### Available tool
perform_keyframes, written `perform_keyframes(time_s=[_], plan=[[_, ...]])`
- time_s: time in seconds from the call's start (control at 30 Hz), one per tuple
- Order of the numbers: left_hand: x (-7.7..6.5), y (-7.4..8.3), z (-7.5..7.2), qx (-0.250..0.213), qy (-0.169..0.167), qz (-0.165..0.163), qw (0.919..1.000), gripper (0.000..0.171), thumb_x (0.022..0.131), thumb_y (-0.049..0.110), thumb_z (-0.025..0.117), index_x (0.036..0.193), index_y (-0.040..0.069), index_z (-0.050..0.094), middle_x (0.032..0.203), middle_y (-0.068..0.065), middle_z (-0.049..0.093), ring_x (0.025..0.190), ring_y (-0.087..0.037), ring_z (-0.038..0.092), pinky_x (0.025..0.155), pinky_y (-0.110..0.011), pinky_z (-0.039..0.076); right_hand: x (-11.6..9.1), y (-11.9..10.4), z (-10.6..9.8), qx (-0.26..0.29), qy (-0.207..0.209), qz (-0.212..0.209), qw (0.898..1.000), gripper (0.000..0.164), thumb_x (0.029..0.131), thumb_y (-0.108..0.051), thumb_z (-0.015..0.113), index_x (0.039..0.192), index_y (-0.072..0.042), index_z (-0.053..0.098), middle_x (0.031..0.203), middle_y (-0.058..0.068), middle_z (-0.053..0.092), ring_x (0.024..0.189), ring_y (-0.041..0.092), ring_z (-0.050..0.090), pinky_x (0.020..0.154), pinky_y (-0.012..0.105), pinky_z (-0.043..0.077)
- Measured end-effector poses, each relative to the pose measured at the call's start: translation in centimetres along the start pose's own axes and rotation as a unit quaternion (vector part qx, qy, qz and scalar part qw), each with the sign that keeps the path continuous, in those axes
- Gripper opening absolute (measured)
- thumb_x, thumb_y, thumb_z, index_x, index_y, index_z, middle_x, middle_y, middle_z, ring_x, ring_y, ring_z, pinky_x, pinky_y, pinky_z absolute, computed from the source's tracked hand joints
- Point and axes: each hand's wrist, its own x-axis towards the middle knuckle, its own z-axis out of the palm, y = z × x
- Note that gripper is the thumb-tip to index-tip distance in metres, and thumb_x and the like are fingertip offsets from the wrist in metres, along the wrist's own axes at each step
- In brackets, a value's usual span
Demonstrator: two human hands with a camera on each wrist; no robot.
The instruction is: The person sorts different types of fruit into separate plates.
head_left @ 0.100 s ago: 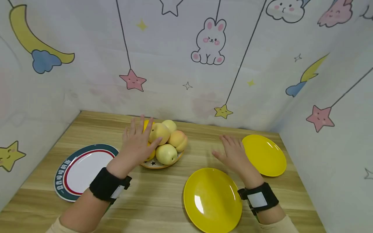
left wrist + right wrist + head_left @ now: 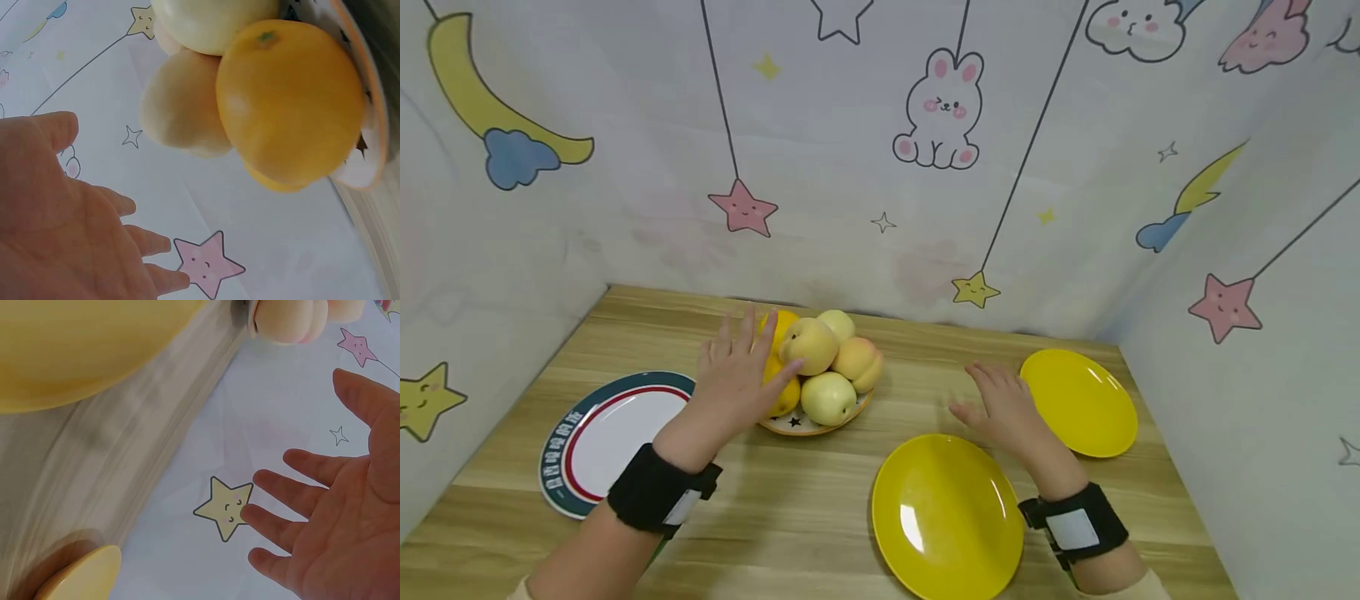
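Observation:
My left hand [image 2: 730, 383], fingers spread, is held at the left side of a plate of fruit and overlaps it in the head view. In the left wrist view its palm faces the fruit with a gap between. The star-patterned plate [image 2: 808, 428] bears an orange [image 2: 290, 103], a peach [image 2: 859, 364], a pale green-yellow fruit [image 2: 828, 398] and several others in a pile. My right hand [image 2: 1006, 410] hovers with spread fingers between two yellow plates, the near one [image 2: 947, 517] and the far right one [image 2: 1078, 404]. It holds nothing.
A white plate with a dark green rim [image 2: 561, 479] lies at the left, partly behind the left forearm. White printed curtains [image 2: 850, 167] enclose the wooden table [image 2: 790, 533] at the back and sides. Each wrist wears a black band.
My left hand has shifted left and slightly down, uncovering more of the oranges. The right hand has drawn back a little toward the person. Fruit and plates have stayed put.

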Motion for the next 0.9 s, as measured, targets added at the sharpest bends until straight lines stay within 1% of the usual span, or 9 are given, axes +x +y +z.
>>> perform_keyframes(time_s=[0.13,0.33,0.5,0.6,0.67,0.73,0.8,0.83,0.9], plan=[[-1.9,-2.4,-0.1,-0.009,-0.003,-0.016,0.9998,0.085,0.107,0.051,0.047,0.166,0.007,0.005,0.168,-0.026,-0.011,0.150,-0.051,-0.020,0.112,-0.078,-0.004,-2.0,0.5,0.2,0.016,-0.032,-0.001,0.999,0.065,0.101,-0.033,0.067,0.150,0.005,0.046,0.153,0.030,0.043,0.141,0.051,0.038,0.113,0.069,0.027],[-4.5,-6.4,0.6,-0.011,0.005,-0.056,0.9983,0.088,0.106,0.053,0.047,0.165,0.003,0.005,0.166,-0.033,-0.008,0.148,-0.058,-0.017,0.109,-0.081,-0.002,-4.6,2.0,0.8,0.016,-0.055,0.006,0.998,0.065,0.099,-0.032,0.071,0.148,0.004,0.049,0.152,0.030,0.044,0.138,0.051,0.042,0.111,0.067,0.034],[-6.1,-9.4,0.8,-0.007,0.012,-0.094,0.9955,0.090,0.106,0.051,0.049,0.163,0.000,0.001,0.163,-0.038,-0.007,0.145,-0.063,-0.016,0.108,-0.082,-0.002,-6.2,3.2,1.4,0.009,-0.073,0.030,0.997,0.068,0.096,-0.035,0.074,0.147,0.003,0.050,0.151,0.029,0.047,0.138,0.049,0.044,0.111,0.065,0.035],[-6.8,-10.9,0.6,-0.003,0.017,-0.112,0.9936,0.090,0.106,0.051,0.048,0.163,-0.002,0.000,0.161,-0.040,-0.007,0.143,-0.066,-0.014,0.106,-0.084,0.001,-6.8,3.8,1.9,0.029,-0.087,0.054,0.994,0.068,0.095,-0.035,0.075,0.146,0.003,0.051,0.148,0.029,0.049,0.137,0.050,0.044,0.110,0.065,0.036],[-7.5,-12.0,0.5,-0.001,0.020,-0.124,0.9921,0.091,0.106,0.051,0.047,0.162,-0.004,0.000,0.160,-0.042,-0.007,0.141,-0.069,-0.012,0.105,-0.085,0.003,-6.9,4.3,2.3,0.059,-0.092,0.065,0.992,0.065,0.094,-0.031,0.077,0.142,0.005,0.053,0.138,0.027,0.057,0.127,0.046,0.054,0.105,0.061,0.043],[-8.2,-13.1,0.6,0.000,0.021,-0.136,0.9904,0.092,0.106,0.051,0.048,0.161,-0.005,0.000,0.159,-0.044,-0.006,0.140,-0.071,-0.011,0.102,-0.087,0.005,-7.0,4.6,2.7,0.098,-0.094,0.068,0.988,0.061,0.093,-0.025,0.078,0.138,0.009,0.055,0.124,0.022,0.063,0.110,0.038,0.062,0.095,0.053,0.052],[-8.9,-14.3,0.8,0.001,0.018,-0.151,0.9884,0.093,0.106,0.049,0.049,0.159,-0.008,-0.001,0.157,-0.046,-0.006,0.138,-0.073,-0.010,0.102,-0.087,0.006,-7.0,4.9,3.0,0.141,-0.097,0.070,0.983,0.056,0.092,-0.019,0.078,0.133,0.012,0.057,0.111,0.015,0.066,0.093,0.027,0.062,0.082,0.043,0.055],[-9.3,-14.9,0.9,-0.002,0.014,-0.161,0.9869,0.094,0.105,0.048,0.050,0.158,-0.010,-0.002,0.156,-0.046,-0.007,0.138,-0.073,-0.010,0.102,-0.087,0.006,-7.1,5.1,3.2,0.157,-0.096,0.065,0.981,0.052,0.091,-0.015,0.079,0.130,0.013,0.058,0.104,0.010,0.065,0.087,0.022,0.059,0.076,0.038,0.053],[-9.9,-16.1,1.1,-0.011,0.010,-0.179,0.9837,0.095,0.106,0.043,0.051,0.155,-0.015,-0.005,0.154,-0.049,-0.007,0.138,-0.073,-0.006,0.105,-0.084,0.005,-7.2,5.3,3.4,0.183,-0.100,0.062,0.976,0.046,0.091,-0.010,0.078,0.126,0.013,0.059,0.098,0.007,0.063,0.084,0.019,0.056,0.072,0.034,0.051]])
